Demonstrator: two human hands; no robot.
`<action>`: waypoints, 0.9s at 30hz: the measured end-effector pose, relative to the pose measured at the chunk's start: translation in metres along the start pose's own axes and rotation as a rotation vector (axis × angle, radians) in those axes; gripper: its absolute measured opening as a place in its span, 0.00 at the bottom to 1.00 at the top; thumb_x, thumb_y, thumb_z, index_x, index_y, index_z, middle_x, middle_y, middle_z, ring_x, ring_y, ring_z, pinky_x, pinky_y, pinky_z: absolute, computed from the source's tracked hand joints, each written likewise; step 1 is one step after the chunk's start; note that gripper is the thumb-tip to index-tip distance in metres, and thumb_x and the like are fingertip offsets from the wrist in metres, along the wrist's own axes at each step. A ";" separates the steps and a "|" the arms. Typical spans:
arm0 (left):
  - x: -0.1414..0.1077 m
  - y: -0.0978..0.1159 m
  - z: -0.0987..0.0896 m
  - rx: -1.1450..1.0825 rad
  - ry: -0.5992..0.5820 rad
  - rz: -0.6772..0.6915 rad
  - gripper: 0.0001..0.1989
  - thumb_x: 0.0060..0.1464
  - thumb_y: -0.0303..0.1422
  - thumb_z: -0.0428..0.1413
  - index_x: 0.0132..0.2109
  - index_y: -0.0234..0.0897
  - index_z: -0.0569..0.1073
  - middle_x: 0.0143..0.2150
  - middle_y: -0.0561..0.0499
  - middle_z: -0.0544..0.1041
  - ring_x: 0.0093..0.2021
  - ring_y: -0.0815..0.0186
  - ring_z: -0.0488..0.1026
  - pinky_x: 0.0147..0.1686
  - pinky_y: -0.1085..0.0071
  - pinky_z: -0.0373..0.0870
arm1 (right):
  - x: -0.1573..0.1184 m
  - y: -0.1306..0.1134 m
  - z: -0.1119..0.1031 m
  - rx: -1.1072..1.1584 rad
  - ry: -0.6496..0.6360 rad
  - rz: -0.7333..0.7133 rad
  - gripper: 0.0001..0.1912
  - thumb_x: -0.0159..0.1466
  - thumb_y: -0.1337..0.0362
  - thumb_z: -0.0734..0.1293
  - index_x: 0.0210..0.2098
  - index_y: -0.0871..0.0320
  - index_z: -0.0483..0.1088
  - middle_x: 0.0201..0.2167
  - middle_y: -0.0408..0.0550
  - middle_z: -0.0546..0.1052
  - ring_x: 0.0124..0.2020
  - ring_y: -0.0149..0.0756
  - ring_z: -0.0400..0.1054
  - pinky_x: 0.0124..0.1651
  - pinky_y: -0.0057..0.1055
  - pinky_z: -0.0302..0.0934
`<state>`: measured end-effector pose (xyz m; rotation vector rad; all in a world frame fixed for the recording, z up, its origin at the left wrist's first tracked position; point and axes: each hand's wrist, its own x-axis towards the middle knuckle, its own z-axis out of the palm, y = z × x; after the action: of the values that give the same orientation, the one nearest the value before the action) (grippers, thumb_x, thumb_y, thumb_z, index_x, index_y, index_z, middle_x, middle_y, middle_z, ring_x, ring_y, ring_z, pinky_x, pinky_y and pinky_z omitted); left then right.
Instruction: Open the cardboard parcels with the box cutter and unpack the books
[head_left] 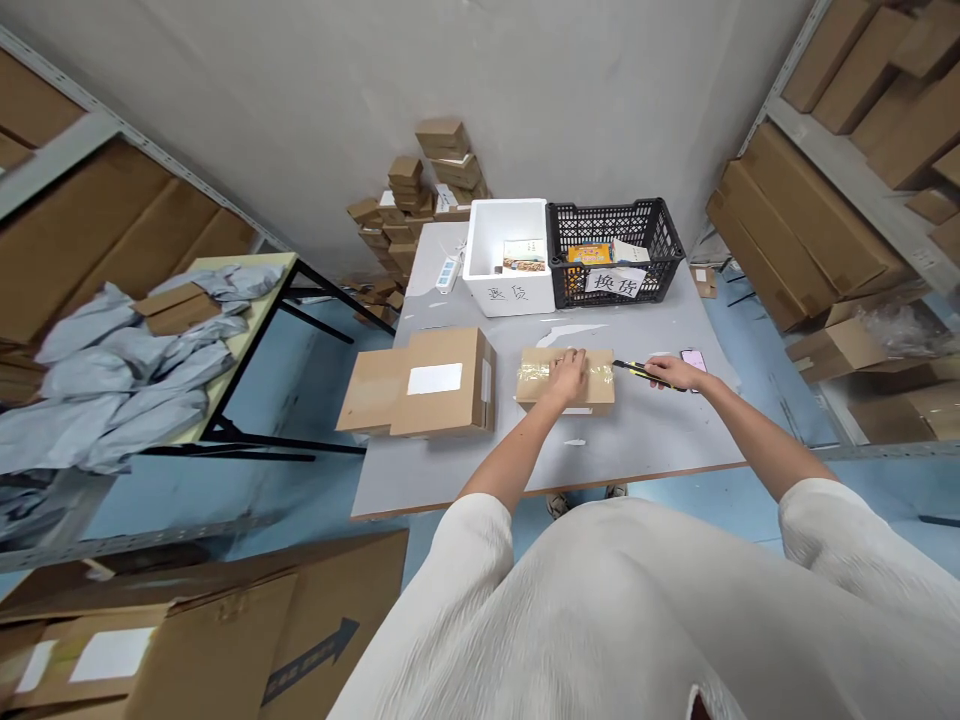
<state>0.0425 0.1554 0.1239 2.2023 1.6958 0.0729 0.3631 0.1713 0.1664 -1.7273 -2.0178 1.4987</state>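
A small taped cardboard box (529,385) lies on the grey table (420,480) in front of me. My left hand (568,376) rests on its top, over the clear tape, fingers spread on the box. In my right hand (671,372) is a black and yellow box cutter (637,371), its tip pointing left at the box's right end. Whether the blade touches the tape is too small to tell. Just beyond my right hand, a phone (694,357) lies on the table.
Two larger cardboard boxes (435,400) stand left on the table. A white foam bin (517,297) and a black crate (611,215) stand at its back. Grey parcels (150,360) cover a side table on the left. Shelves of cartons (814,235) rise on the right.
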 end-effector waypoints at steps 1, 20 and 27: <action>0.003 -0.002 0.003 0.019 -0.001 0.012 0.33 0.71 0.34 0.53 0.79 0.45 0.57 0.81 0.35 0.60 0.79 0.47 0.60 0.75 0.49 0.55 | -0.001 0.001 0.004 -0.052 0.025 -0.027 0.20 0.75 0.44 0.66 0.46 0.54 0.78 0.39 0.49 0.86 0.37 0.40 0.78 0.40 0.31 0.69; -0.005 -0.008 0.008 0.052 0.013 0.082 0.34 0.75 0.39 0.42 0.83 0.43 0.51 0.84 0.37 0.56 0.84 0.48 0.47 0.79 0.41 0.44 | -0.007 0.005 0.052 -0.619 0.222 -0.168 0.23 0.77 0.55 0.66 0.69 0.47 0.76 0.54 0.56 0.79 0.54 0.50 0.76 0.56 0.37 0.66; -0.009 -0.008 0.015 0.043 0.053 0.077 0.34 0.75 0.39 0.40 0.83 0.43 0.52 0.85 0.37 0.54 0.85 0.47 0.46 0.78 0.38 0.43 | -0.008 0.009 0.058 -0.616 0.281 -0.152 0.25 0.78 0.55 0.64 0.71 0.50 0.73 0.56 0.59 0.79 0.56 0.53 0.74 0.58 0.40 0.65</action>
<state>0.0362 0.1452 0.1085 2.3167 1.6545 0.1172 0.3369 0.1295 0.1341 -1.7736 -2.5306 0.5675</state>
